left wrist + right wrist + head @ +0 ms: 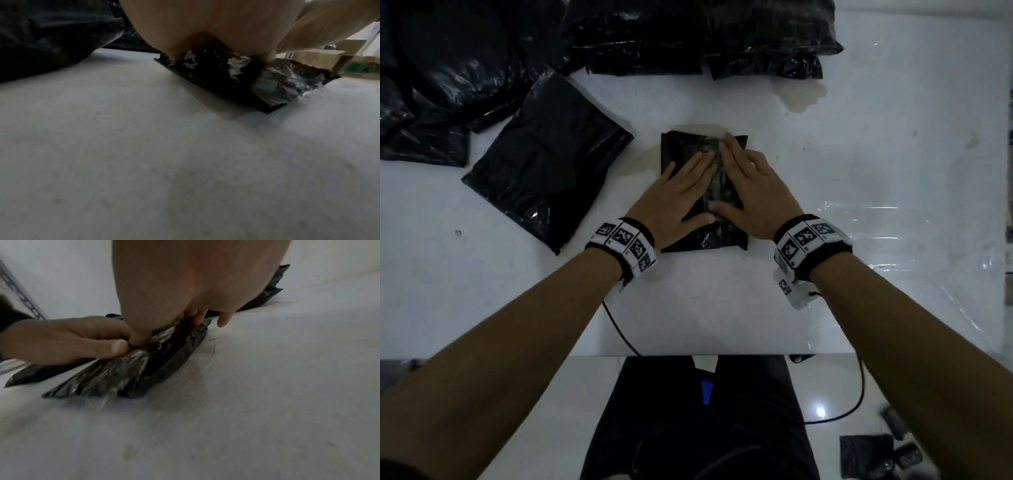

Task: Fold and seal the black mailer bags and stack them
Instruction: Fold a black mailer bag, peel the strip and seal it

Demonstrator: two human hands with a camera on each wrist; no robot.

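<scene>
Fingers (697, 164) of both hands lay straight and flat, grasping nothing — pressing down on the folded black mailer bag (674, 147) at the middle of the white table (825, 178). Left hand (674, 198) covered the bag's left half, right hand (748, 185) its right half, fingertips meeting over a glossy strip running down the centre, apparently clear tape over the seam. In the right wrist view the thumbs touched at the near part of that strip.

Risks, as judged: the plastic was crinkled under the tape, so trapped wrinkles could leave the seal partly lifted; lifting both palms at once might let the fold spring open; a sliding push could skate the slick bag across the table.

Pose: both forearms reached forward and converged, wrists low, palms down, hands angled inward.

A filled mailer bag (551, 157) lay to the left, well apart; stacked sealed bags (702, 34) sat at the far edge.
</scene>
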